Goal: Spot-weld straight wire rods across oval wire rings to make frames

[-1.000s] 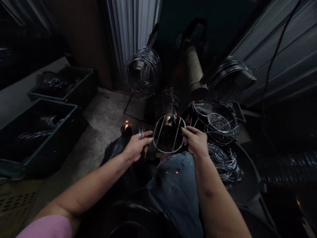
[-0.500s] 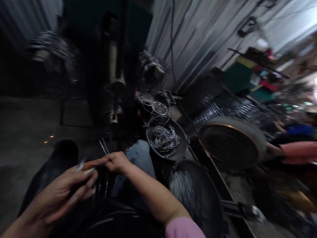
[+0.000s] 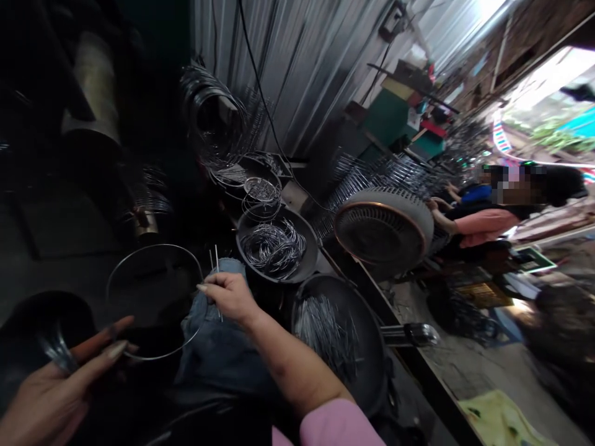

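Observation:
My right hand (image 3: 230, 297) pinches a few thin straight metal rods (image 3: 216, 288) upright over my denim-covered knee (image 3: 218, 347). At the lower left, my left hand (image 3: 51, 396) keeps several short bent wires (image 3: 58, 353) tucked in its fingers. Between my hands, a large round wire ring (image 3: 153, 297) stands near my lap, touching neither hand as far as I can see. Nearest my right hand is a dark pan of curved wire pieces (image 3: 274, 248).
A second dark pan of straight rods (image 3: 330, 334) sits to the right, and wire coils (image 3: 211, 114) hang at the back against a corrugated metal wall (image 3: 307, 68). A round fan (image 3: 383, 226) stands beyond the pans, with co-workers (image 3: 483, 217) seated further right.
My view has swung right. The ring that both hands held is no longer in my grip, my hands have moved apart, and my right hand now pinches thin rods.

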`<state>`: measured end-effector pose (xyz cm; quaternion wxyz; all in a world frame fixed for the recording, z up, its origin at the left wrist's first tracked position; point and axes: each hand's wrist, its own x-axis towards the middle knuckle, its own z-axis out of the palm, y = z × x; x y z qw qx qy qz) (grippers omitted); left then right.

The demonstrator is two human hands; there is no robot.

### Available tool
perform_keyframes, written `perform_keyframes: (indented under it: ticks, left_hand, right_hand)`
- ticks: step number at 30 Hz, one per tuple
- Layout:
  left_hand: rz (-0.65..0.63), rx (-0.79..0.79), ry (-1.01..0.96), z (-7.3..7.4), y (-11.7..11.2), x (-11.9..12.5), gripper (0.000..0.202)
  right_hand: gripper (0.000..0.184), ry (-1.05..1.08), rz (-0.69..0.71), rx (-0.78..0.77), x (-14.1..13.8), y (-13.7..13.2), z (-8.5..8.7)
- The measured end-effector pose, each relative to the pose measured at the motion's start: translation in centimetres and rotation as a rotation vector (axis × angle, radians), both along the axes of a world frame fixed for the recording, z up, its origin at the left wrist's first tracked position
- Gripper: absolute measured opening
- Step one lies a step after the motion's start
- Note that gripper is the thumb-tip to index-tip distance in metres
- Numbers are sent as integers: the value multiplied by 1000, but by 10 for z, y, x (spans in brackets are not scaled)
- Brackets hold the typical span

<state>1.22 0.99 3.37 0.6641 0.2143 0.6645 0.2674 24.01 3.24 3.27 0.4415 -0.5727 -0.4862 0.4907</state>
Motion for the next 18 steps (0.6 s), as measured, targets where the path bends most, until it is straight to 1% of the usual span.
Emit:
perform_keyframes:
  ticks: [1, 2, 3, 4, 5, 6, 8, 10, 12, 14, 16, 18]
  left_hand:
    - [12, 73, 2, 0, -2, 2, 56]
    - [26, 147, 5, 0, -4, 4, 62]
    - [49, 179, -4, 1, -6, 6, 66]
    - [77, 207, -22, 3, -8, 8, 68]
    - [77, 252, -46, 5, -10, 9, 66]
    - [62, 288, -96, 6, -12, 11, 63]
    - [43, 323, -189, 6, -13, 13, 57]
    - [25, 336, -233, 5, -12, 13, 51]
    - [45, 337, -271, 5, -12, 12, 47]
    - [85, 337, -323, 7, -13, 10, 44]
    - [119, 351, -368, 9, -15, 7, 41]
    - [134, 368, -389, 11, -16, 4, 39]
  right_hand:
    - [22, -126, 38, 60, 6, -5, 1]
    - [32, -256, 84, 114, 11, -12, 2]
    - [51, -382, 135, 165, 15, -20, 4]
    - [78, -492, 207, 185, 18, -28, 7]
    - [91, -570, 278, 182, 20, -37, 10]
    - [90, -636, 358, 195, 20, -44, 13]
    - [73, -730, 485, 289, 14, -52, 18]
    - [59, -812, 568, 406, -2, -53, 21]
    - [58, -880, 624, 499, -25, -52, 24]
    - [60, -945, 675, 547, -47, -52, 25]
    - [54, -1012, 714, 557, -62, -50, 24]
    - [48, -1041, 717, 531, -69, -46, 22]
